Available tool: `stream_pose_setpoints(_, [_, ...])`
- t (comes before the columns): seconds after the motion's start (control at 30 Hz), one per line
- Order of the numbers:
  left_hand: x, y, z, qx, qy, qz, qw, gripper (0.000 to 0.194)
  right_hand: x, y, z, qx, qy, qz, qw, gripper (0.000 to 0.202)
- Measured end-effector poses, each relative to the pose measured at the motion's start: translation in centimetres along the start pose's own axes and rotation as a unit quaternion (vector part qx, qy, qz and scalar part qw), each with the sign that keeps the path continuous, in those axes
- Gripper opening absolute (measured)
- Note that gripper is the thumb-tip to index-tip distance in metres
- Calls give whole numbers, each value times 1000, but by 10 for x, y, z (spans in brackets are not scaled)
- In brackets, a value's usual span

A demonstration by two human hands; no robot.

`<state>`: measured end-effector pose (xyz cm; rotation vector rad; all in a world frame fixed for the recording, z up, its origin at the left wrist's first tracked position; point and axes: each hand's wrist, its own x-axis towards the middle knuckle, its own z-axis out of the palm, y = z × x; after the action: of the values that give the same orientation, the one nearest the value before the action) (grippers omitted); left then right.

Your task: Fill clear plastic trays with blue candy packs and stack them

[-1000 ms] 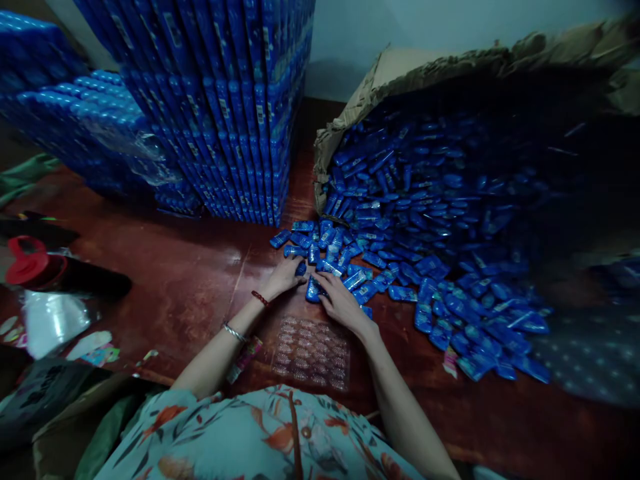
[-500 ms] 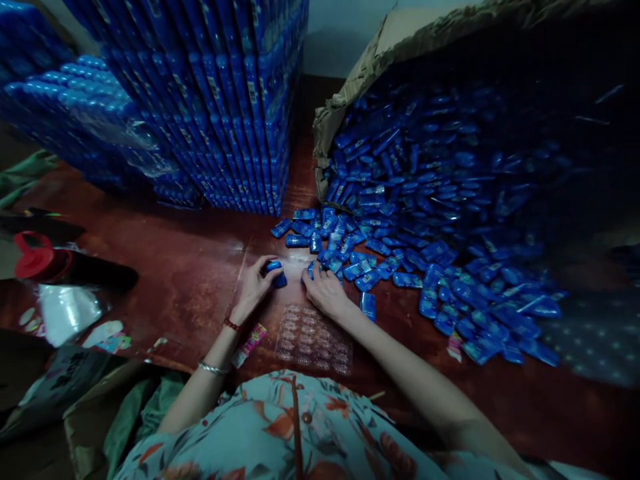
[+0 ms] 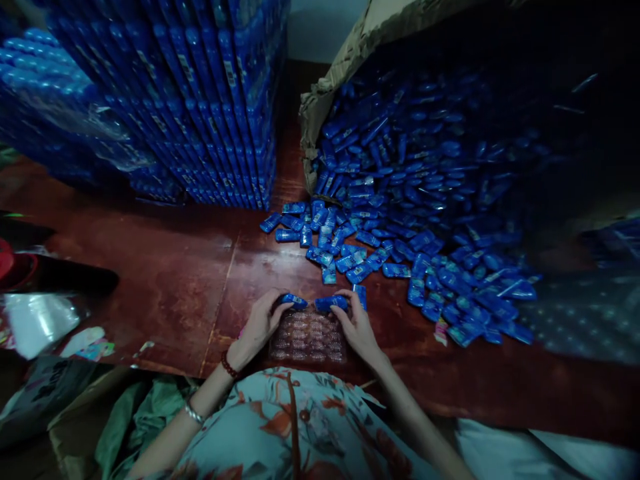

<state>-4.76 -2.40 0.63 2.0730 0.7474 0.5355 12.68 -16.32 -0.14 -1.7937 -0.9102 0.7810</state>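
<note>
Over the tabletop point(image 3: 170, 267), left hand point(image 3: 260, 321) and right hand point(image 3: 357, 323), each pinching a blue packet point(image 3: 330, 304), have neared the tray point(image 3: 307, 339).

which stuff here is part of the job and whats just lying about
In use, it seems:
blue packet in the left hand
second blue packet in the right hand
clear moulded tray
loose blue packets
torn cardboard box
stacked blue packs

Probably just lying about:
red-lidded bottle
green cloth
pink scrap

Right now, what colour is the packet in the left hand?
The packet in the left hand is blue, seen best in the head view.
</note>
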Motion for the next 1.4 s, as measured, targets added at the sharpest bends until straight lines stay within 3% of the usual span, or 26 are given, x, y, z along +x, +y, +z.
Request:
stream_pose_setpoints(0.1, [1,3,-5,106,-71,106,986,20,-3,3,4,-87,37,-85,992,18])
stream_pose_setpoints(0.27, [-3,14,-9,267,-150,194,932,24,-4,-7,1,-218,-51,-188,956,36])
stream_pose_setpoints(0.43, [0,25,-1,305,-204,186,911,32,-1,-37,8,-430,-142,-141,881,48])
stream_pose_setpoints(0.6, [7,24,8,294,-216,154,918,42,10,-63,22,-506,-163,-115,839,41])
stream_pose_setpoints(0.7, [9,21,3,287,-212,162,920,38,15,-67,13,-496,-201,-108,838,36])
stream_pose_setpoints(0.8, [19,24,-12,252,-174,153,940,36,18,-63,-11,-419,-221,-109,874,37])
stream_pose_setpoints(0.87, [34,26,-21,191,-123,126,966,37,24,-56,-26,-361,-169,-88,913,38])
stream_pose_setpoints(0.93, [57,26,-22,131,-72,86,985,33,35,-49,-30,-355,-83,-27,931,37])
stream_pose_setpoints(1.03, [99,21,-7,146,-61,66,985,33,57,-40,-15,-423,5,53,905,40])
stream_pose_setpoints(1.17, [135,14,21,278,-161,124,939,38,76,-37,6,-488,12,66,870,39])
stream_pose_setpoints(1.27, [131,9,23,325,-154,140,922,25,70,-32,-1,-492,-5,48,869,30])
stream_pose_setpoints(1.4, [100,-10,5,344,-120,129,922,19,42,-20,-22,-505,-29,1,863,22])
